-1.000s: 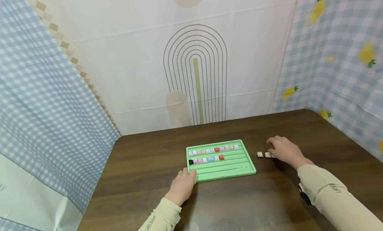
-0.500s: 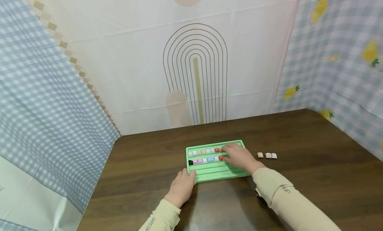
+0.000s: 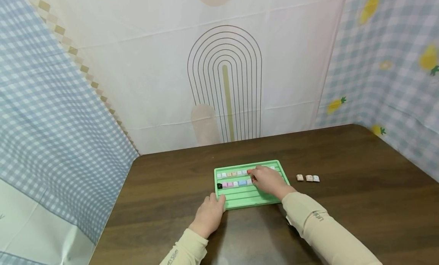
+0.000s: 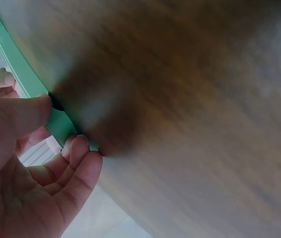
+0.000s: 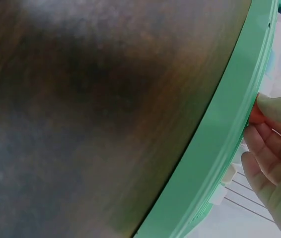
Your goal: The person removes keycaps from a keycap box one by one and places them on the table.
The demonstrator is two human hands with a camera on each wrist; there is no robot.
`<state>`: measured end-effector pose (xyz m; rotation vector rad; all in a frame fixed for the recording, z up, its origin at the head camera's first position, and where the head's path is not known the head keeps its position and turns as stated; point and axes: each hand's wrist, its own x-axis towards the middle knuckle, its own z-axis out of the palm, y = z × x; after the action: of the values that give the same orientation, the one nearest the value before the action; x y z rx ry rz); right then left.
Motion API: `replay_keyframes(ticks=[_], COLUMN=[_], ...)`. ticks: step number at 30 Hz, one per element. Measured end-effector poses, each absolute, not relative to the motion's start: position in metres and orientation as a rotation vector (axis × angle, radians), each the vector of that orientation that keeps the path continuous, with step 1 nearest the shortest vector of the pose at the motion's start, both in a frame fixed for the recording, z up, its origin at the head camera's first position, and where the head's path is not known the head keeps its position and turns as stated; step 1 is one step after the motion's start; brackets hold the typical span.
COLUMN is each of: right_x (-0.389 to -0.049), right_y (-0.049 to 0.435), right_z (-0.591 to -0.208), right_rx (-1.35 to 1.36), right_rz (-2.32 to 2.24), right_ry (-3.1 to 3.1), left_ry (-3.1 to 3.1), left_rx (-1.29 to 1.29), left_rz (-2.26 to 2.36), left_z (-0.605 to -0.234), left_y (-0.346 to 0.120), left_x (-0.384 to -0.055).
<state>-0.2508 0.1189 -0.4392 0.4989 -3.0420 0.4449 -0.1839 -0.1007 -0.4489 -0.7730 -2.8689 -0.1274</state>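
A green ridged tray [image 3: 247, 201] lies on the table with small keycaps in its two back rows. My left hand [image 3: 209, 213] grips its front left corner; in the left wrist view the thumb presses the side wall and fingers curl at the corner. My right hand [image 3: 269, 180] reaches over the tray's right part. Its thumb and fingertips pinch a red keycap [image 5: 255, 115] at the right end of the second row. Beside it in that row are a blue keycap [image 3: 242, 182], pink ones and a black keycap [image 3: 219, 186]. The hand hides part of the back row.
Right of the tray, three pale keycaps lie on the brown table [image 3: 154, 204]: a lone keycap [image 3: 300, 177], then a pair with a cream keycap [image 3: 309, 178] and a white keycap [image 3: 316, 178]. Patterned cloth [image 3: 154, 66] hangs behind the table.
My right hand has moved left from the loose keycaps to the tray, and lately a little further left to the red keycap. The left hand stays on the tray's corner.
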Motion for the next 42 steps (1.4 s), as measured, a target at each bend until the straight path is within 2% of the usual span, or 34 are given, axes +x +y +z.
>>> replay_keyframes(ticks=[9, 19, 35, 42], right_x=[-0.249, -0.242, -0.229, -0.216], right_y=[0.124, 0.146, 0.254, 0.301], right_z=[-0.439, -0.421, -0.406, -0.421], right_rx=[0.527, 0.499, 0.227, 0.079], right_rz=[0.405, 0.355, 0.348, 0.382], right_ry=[-2.99, -2.953, -2.977, -3.11], left_ry=[-2.884, -2.898, -2.929, -2.923], left_rx=[-0.768, -0.773, -0.787, -0.792], left_rz=[-0.12, -0.162, -0.174, -0.204], left_z=[-0.449, -0.451, -0.443, -0.444], left_y=[-0.099, -0.1, -0.105, -0.1], left_x=[-0.185, -0.183, -0.186, -0.186])
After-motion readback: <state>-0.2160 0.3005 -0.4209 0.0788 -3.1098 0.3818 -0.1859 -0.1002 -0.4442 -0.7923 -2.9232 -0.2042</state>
